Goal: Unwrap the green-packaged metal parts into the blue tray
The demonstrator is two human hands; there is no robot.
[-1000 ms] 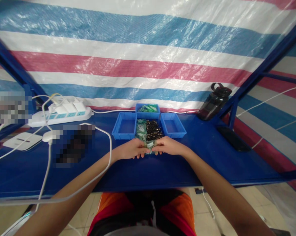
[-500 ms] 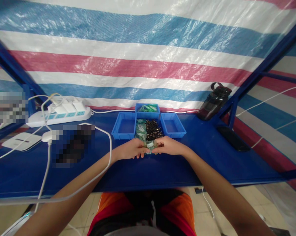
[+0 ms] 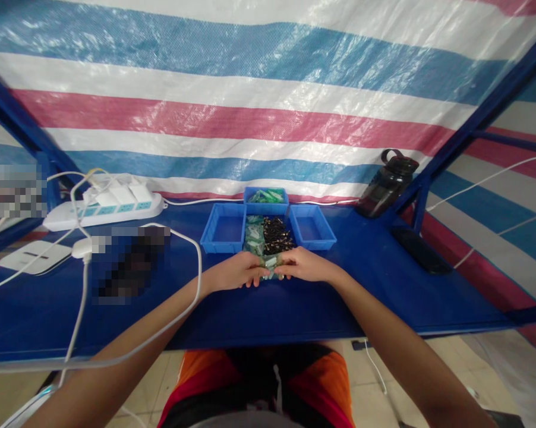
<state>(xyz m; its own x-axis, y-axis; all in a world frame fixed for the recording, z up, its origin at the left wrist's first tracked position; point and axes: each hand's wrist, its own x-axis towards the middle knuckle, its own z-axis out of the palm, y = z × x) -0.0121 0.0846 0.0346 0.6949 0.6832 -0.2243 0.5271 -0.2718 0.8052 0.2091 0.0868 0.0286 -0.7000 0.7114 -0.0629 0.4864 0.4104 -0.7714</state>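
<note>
A small clear greenish plastic bag (image 3: pixel 271 262) with pale pieces in it is pinched between my two hands, close to the table top. My left hand (image 3: pixel 239 269) grips its left side, fingers curled, and my right hand (image 3: pixel 302 263) closes on its right side. Just beyond the fingers lie more greenish bags (image 3: pixel 254 235), and beside them is a heap of small dark parts with brassy glints (image 3: pixel 277 233). What kind of parts they are is too small to tell. My fingers partly cover the bag.
Blue trays stand left (image 3: pixel 223 246), right (image 3: pixel 315 244) and behind (image 3: pixel 267 208); the back one holds green items. A white power strip (image 3: pixel 103 213) and a looping white cable (image 3: pixel 200 267) lie left. A dark bottle (image 3: pixel 386 184) and a black flat object (image 3: pixel 422 251) are right.
Both hands keep their grip on the bag in nearly the same place. The whole view has shifted very slightly.
</note>
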